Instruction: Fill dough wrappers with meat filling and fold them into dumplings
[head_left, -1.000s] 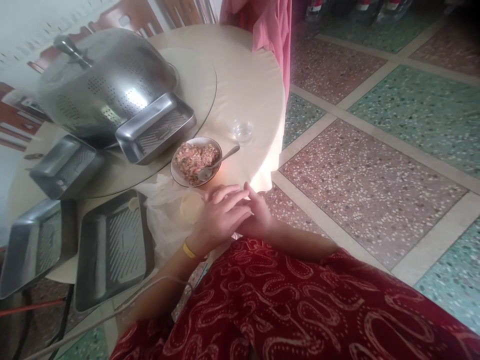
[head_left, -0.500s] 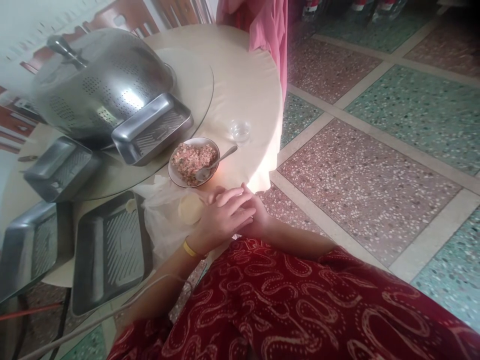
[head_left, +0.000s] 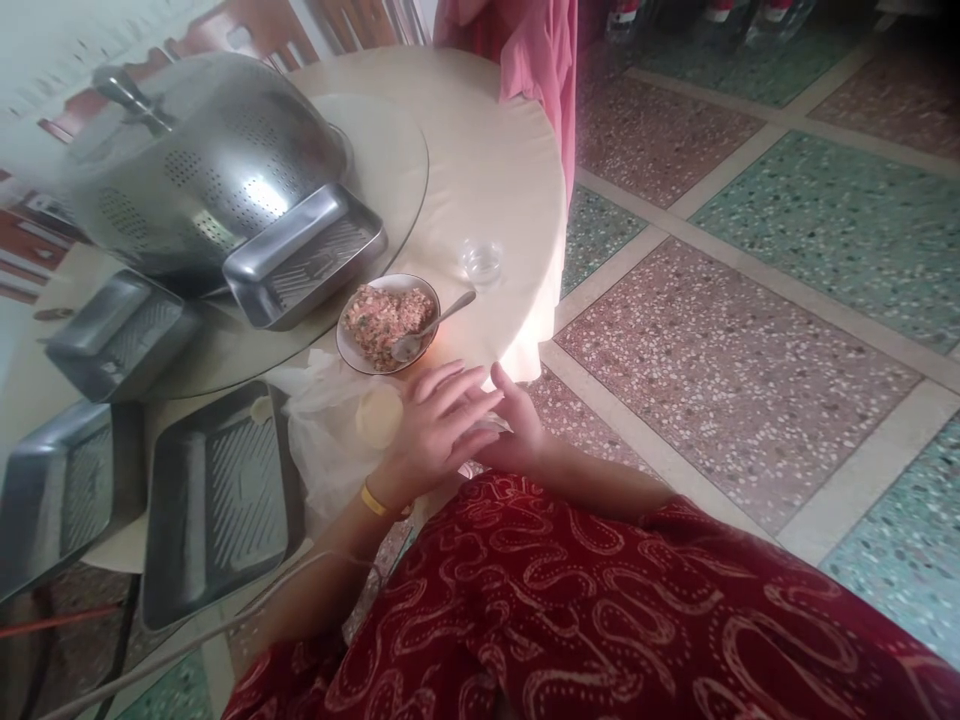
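Observation:
My left hand point(head_left: 442, 430), a yellow band on its wrist, is held palm down with its fingers spread. Facing it from the right is my right hand point(head_left: 517, 425), its thumb raised; its other fingers are partly hidden behind the left ones. Nothing shows between the palms. Just left of the hands, a pale yellow round disc point(head_left: 379, 418) lies on a crumpled clear plastic bag point(head_left: 315, 430). Beyond them stands a white bowl point(head_left: 346, 358) of minced filling point(head_left: 379, 320), with a metal spoon point(head_left: 448, 308) resting in it.
A small clear glass point(head_left: 481, 260) stands right of the bowl. Several metal trays, one point(head_left: 247, 480) with a small pale piece in its corner, lie to the left. A large perforated metal pot point(head_left: 225, 170) sits on the turntable. A cable point(head_left: 172, 650) crosses my left forearm.
My hands have come apart a little: the left fingers have lifted and shifted left off the right hand, and the right thumb now stands clear. The bowl and trays stay put.

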